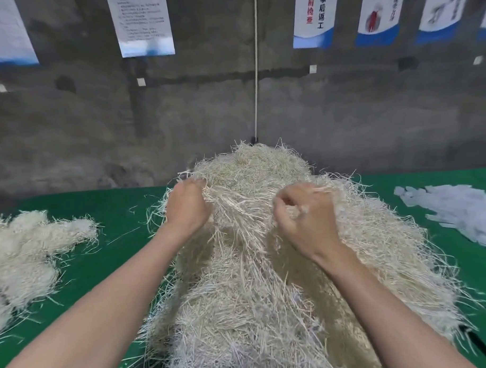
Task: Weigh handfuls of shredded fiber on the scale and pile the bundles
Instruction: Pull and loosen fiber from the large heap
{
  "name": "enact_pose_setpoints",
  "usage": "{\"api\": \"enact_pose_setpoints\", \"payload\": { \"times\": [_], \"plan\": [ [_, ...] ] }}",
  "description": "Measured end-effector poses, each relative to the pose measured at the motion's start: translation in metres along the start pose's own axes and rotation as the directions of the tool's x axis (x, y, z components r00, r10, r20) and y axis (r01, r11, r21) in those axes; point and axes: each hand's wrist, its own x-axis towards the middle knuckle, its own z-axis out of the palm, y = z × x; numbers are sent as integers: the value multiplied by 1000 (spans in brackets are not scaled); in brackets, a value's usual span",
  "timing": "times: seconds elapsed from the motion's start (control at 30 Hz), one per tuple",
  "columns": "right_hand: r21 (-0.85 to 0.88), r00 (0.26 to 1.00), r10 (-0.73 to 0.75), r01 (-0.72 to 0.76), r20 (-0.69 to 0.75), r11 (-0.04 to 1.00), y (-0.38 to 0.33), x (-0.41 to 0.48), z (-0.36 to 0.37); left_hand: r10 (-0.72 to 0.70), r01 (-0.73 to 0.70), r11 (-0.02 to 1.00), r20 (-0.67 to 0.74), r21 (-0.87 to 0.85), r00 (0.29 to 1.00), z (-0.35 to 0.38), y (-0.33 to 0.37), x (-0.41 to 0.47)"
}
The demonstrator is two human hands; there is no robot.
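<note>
Both hands are gripping strands in the big fiber heap (pixel 266 265) lying mid-surface (pixel 114 243): left hand (pixel 186 207) and right hand (pixel 304 223) are curling around tufts near its far top. Bundles (pixel 24 252) are lying left.

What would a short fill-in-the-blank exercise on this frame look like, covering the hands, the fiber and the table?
1. The smaller fiber pile lies to the ____ of the big fiber heap, whose top strands the left hand and the right hand both grip.
2. The pale paper strips lie to the heap's ____.
3. The table cover is ____ in colour.

Missing words: left; right; green.
</note>
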Motion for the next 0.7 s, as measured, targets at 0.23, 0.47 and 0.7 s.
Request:
{"api": "enact_pose_setpoints", "payload": {
  "times": [0.23,0.47,0.7],
  "plan": [
    [-265,756,326,-208,567,942,11,-49,87,-226,150,887,-127,-437,966,-29,23,19],
    [-424,700,469,-255,539,869,53,-93,57,-518,368,727,-110,-580,848,-31,-11,21],
    [-36,795,295,-326,530,945,19,-53,28,-422,345,784,-35,-516,906,-33,-4,16]
  ]
}}
